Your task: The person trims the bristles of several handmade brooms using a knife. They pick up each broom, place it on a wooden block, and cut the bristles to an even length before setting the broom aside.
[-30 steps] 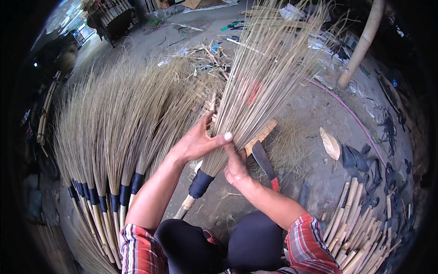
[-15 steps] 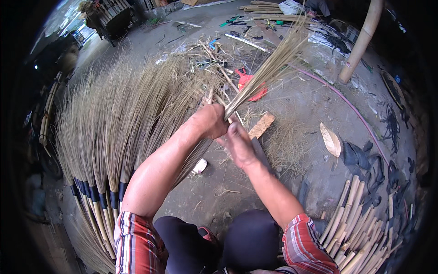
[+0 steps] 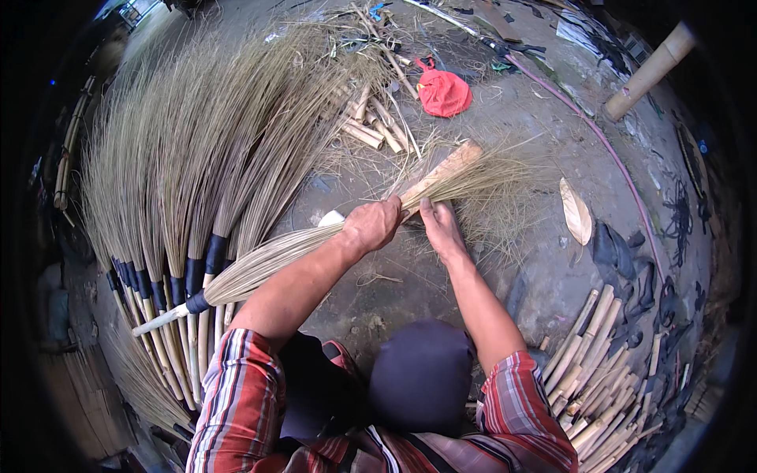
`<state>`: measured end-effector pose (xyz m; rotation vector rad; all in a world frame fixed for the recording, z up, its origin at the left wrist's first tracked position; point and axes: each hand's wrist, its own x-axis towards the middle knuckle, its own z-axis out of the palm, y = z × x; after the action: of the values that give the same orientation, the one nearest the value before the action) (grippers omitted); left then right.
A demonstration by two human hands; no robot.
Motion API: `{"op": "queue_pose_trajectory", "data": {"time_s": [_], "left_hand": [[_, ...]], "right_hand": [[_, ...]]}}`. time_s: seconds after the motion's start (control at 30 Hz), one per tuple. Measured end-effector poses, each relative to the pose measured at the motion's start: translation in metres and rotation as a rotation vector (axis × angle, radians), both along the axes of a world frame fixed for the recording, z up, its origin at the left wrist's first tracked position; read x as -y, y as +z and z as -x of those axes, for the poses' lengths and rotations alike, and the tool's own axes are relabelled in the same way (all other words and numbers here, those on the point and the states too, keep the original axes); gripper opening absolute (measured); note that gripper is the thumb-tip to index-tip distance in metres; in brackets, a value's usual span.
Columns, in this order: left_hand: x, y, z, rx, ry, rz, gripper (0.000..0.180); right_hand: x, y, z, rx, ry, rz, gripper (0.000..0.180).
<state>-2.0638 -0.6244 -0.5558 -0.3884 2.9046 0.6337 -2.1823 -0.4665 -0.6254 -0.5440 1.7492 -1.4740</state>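
A grass broom [image 3: 272,260] lies slantwise across the front, its pale handle and dark-wrapped neck at the left and its loose tips spread to the right. My left hand [image 3: 372,226] is closed round the bristles toward their far end. Just right of it, my right hand [image 3: 441,226] has its thumb raised and its fingers curled against the underside of the tips; part of its grip is hidden. Behind the bristles, touching or nearly touching them, a flat wooden board [image 3: 449,169] slants up to the right.
Finished-looking brooms [image 3: 181,173] stand in a dense row at the left. Bamboo pieces [image 3: 378,130] and a red bag [image 3: 444,93] lie ahead. A bundle of bamboo handles [image 3: 599,370] is at the lower right, near dark rubber strips [image 3: 615,256] and a dry leaf [image 3: 576,211].
The broom has swung down from pointing up and away to lying low across me, over the board. Both hands have come lower, and my view has tilted downward.
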Motion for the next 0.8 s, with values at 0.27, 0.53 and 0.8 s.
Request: {"op": "queue_pose_trajectory", "data": {"time_s": [0.27,0.53,0.8], "left_hand": [[0.03,-0.06,0.013,0.214,0.169,-0.127,0.057],[0.041,-0.074,0.019,0.353,0.191,-0.189,0.067],[0.042,-0.066,0.023,0.401,0.179,-0.201,0.066]], "right_hand": [[-0.136,-0.097,-0.02,-0.373,0.063,-0.469,0.052],[-0.164,-0.013,-0.087,0.176,-0.298,-0.345,0.022],[-0.091,0.042,-0.037,-0.503,-0.249,-0.023,0.018]]}}
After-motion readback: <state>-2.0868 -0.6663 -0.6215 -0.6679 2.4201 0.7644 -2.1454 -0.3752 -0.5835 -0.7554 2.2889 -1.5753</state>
